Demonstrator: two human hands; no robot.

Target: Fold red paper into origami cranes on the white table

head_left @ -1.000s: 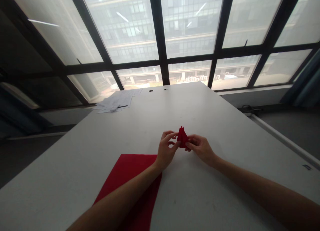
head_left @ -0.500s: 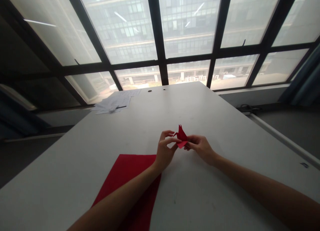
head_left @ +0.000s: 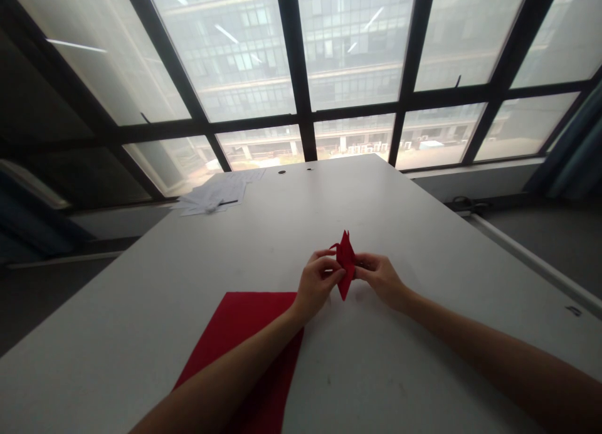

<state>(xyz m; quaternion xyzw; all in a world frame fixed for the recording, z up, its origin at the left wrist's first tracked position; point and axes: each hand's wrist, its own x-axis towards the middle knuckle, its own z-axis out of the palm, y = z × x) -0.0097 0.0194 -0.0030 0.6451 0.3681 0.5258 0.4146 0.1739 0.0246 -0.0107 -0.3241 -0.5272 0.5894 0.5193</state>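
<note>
Since half a second ago, the near flap of the folded red paper (head_left: 346, 257) has swung out and down, so its tip now hangs below the fingers; both hands have hardly shifted. Left hand (head_left: 318, 282) and right hand (head_left: 380, 281) are each mostly closed, fingers curled, pinching the piece from opposite sides, the left thumb flat on its front. It sits between them over the middle of the near half of the white surface (head_left: 367, 371); whether its lower tip touches down cannot be told. Seen from here it is a tall, narrow diamond, deep red, with close-set points at the top, a thin bent spike out to the left and one long point below.

Counted outward: one folded piece, two hands, then one larger red sheet (head_left: 239, 318) lying flat under the left forearm. Farther off, at the far left, are several overlapping white papers (head_left: 202, 194), too merged to count, with one dark, slim stick (head_left: 229, 202) on them. Two blue curtains (head_left: 569, 145) hang, one at each side.
</note>
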